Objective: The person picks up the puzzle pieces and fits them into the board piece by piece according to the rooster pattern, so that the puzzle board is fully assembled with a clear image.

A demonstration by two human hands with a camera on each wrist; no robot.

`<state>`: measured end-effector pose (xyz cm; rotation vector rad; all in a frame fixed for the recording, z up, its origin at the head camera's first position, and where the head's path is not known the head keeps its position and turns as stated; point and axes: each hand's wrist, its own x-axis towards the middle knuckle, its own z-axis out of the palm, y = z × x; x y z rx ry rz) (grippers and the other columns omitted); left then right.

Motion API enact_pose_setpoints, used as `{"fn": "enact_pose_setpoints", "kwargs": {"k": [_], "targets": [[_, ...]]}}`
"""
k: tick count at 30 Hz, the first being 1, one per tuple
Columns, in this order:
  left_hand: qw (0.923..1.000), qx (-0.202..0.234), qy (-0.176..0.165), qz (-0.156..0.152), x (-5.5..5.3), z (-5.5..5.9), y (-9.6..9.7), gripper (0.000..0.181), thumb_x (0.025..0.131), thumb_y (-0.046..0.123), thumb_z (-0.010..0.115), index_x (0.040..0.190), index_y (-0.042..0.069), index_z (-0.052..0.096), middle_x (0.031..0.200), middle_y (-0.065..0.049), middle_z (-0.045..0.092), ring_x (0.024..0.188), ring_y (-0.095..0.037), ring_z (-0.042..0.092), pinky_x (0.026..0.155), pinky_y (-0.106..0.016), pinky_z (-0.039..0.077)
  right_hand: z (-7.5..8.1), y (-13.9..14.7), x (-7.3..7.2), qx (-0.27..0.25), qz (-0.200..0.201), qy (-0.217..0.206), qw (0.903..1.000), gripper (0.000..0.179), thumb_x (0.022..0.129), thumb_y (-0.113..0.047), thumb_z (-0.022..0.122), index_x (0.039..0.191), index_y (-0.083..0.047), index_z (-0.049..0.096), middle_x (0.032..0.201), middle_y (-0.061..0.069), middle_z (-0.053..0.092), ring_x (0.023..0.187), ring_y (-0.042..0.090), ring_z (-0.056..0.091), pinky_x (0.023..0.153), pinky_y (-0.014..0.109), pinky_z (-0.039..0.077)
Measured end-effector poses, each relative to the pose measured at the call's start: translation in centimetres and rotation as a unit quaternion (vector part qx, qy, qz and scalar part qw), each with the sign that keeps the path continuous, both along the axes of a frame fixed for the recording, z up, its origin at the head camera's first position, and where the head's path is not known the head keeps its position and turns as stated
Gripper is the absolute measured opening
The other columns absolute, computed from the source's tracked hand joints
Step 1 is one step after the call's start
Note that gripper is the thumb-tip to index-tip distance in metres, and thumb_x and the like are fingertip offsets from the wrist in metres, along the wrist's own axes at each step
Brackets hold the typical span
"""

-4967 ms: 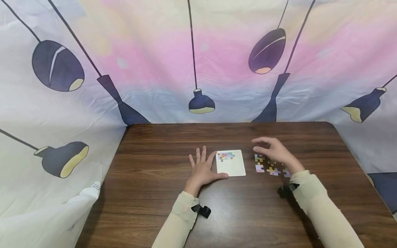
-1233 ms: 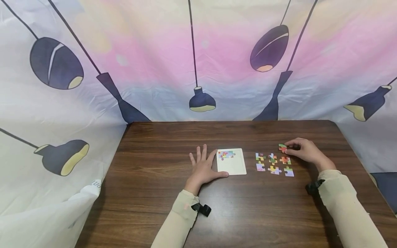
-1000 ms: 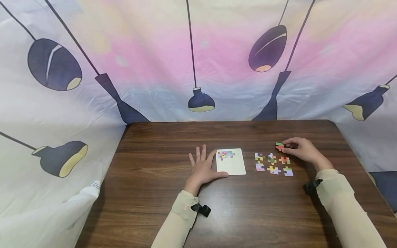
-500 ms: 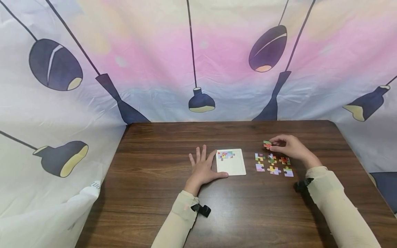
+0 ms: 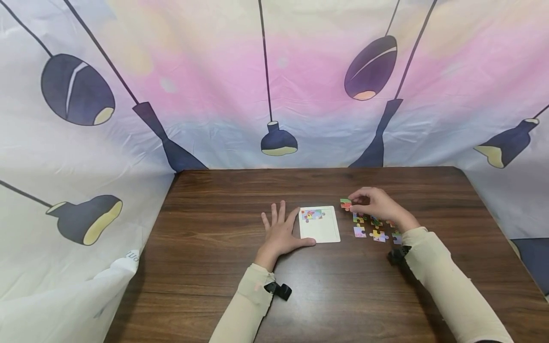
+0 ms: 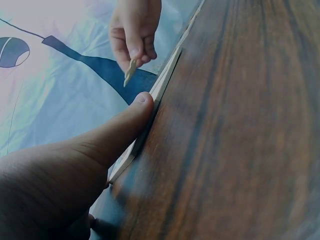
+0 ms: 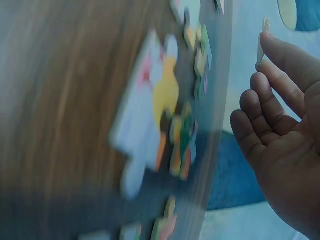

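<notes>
My right hand [image 5: 379, 205] pinches a red and green jigsaw piece [image 5: 345, 204] between thumb and fingertips. In the left wrist view that piece [image 6: 129, 72] shows edge-on, raised above the puzzle board. A square white puzzle board [image 5: 323, 231] lies flat on the table, with a few joined pieces [image 5: 313, 215] in its upper left part. My left hand [image 5: 280, 236] is spread along the board's left side. Its index finger reaches the far left corner, and the thumb [image 6: 137, 107] rests against the near edge. Both hands' cuffs carry a small black camera.
Several loose jigsaw pieces [image 5: 379, 236] lie in rows right of the board, partly under my right hand and forearm. The right wrist view shows one piece [image 7: 147, 105] close up. A printed cloth [image 5: 223, 95] hangs behind the brown wooden table [image 5: 223, 200].
My right hand was over the loose pieces, took the red and green piece at the back right, and has carried it left toward the board. My left hand stays put.
</notes>
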<state>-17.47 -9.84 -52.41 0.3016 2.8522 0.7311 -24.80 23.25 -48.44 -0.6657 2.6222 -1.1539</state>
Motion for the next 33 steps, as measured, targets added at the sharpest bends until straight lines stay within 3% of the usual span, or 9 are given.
{"fn": "enact_pose_setpoints", "kwargs": {"k": [7,14,25,33], "targets": [[1.0,0.003,0.001,0.002,0.1,-0.1,0.1,0.114,0.076,0.075,0.081,0.167,0.026,0.034,0.177,-0.017,0.0,0.16,-0.041,-0.016,0.12,-0.071,-0.013,-0.7,-2.1,-0.3,0.003,0.038,0.031,0.9988,0.03,0.093,-0.013,0.082,0.12,0.0,0.075,0.108,0.009,0.073,0.097,0.023,0.068,0.084,0.04,0.058],[1.0,0.003,-0.002,-0.003,0.1,-0.1,0.0,0.113,0.078,0.075,0.079,0.168,0.027,0.031,0.177,-0.016,-0.002,0.16,-0.04,-0.017,0.12,-0.07,-0.015,-0.8,-3.5,-0.1,0.027,0.06,0.026,0.9975,0.03,0.093,-0.014,0.083,0.12,0.0,0.076,0.11,0.009,0.072,0.102,0.028,0.068,0.089,0.048,0.057],[1.0,0.006,-0.001,0.0,0.1,0.2,0.0,0.113,0.078,0.075,0.08,0.168,0.026,0.033,0.177,-0.016,0.0,0.16,-0.041,-0.015,0.121,-0.071,-0.013,-1.1,-4.8,-0.2,0.027,0.083,0.041,0.9953,0.028,0.091,-0.015,0.085,0.116,-0.002,0.078,0.107,0.006,0.072,0.1,0.025,0.067,0.089,0.047,0.056],[1.0,0.006,0.0,-0.001,0.1,0.1,0.0,0.113,0.078,0.074,0.08,0.168,0.026,0.033,0.177,-0.016,0.0,0.16,-0.041,-0.015,0.121,-0.071,-0.013,-1.1,-5.2,-0.2,0.036,0.087,0.035,0.9949,0.031,0.093,-0.014,0.083,0.12,0.0,0.077,0.111,0.009,0.071,0.105,0.03,0.068,0.093,0.052,0.056]]}}
